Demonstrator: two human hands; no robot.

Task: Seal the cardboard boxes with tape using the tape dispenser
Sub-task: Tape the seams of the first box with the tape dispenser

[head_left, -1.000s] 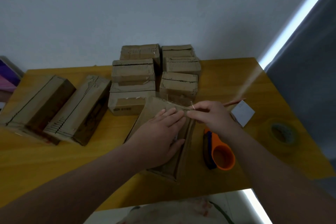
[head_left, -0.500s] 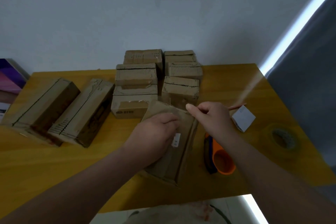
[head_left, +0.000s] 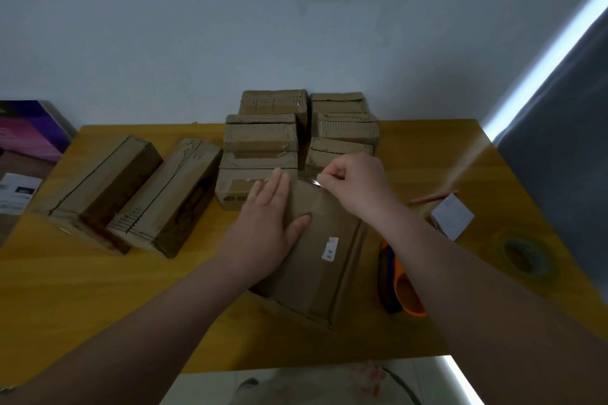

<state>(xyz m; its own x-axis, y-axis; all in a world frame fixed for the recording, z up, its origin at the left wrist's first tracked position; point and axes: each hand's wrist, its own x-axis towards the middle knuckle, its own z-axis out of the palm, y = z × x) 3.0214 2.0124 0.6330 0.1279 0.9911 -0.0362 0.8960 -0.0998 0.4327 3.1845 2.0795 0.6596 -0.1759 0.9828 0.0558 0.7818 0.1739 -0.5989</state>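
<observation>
A flat cardboard box (head_left: 316, 260) with a small white label marked 3-2 lies in front of me on the wooden table (head_left: 98, 299). My left hand (head_left: 266, 223) lies flat on its top, fingers straight, pressing it down. My right hand (head_left: 355, 187) is at the box's far edge, its fingertips pinching a strip of clear tape (head_left: 314, 181) there. The orange and blue tape dispenser (head_left: 399, 286) lies on the table to the right of the box, partly hidden by my right forearm.
Several sealed boxes (head_left: 263, 138) are stacked at the back against the wall. Two long boxes (head_left: 138, 194) lie at the left. A white paper cube (head_left: 452, 217), a pencil (head_left: 431, 197) and a roll of tape (head_left: 526, 256) lie at the right.
My left hand has flattened on the box top, its fingers now straight. My right hand stays at the far edge, pinching the tape. The view has tilted, so everything sits lower in the frame.
</observation>
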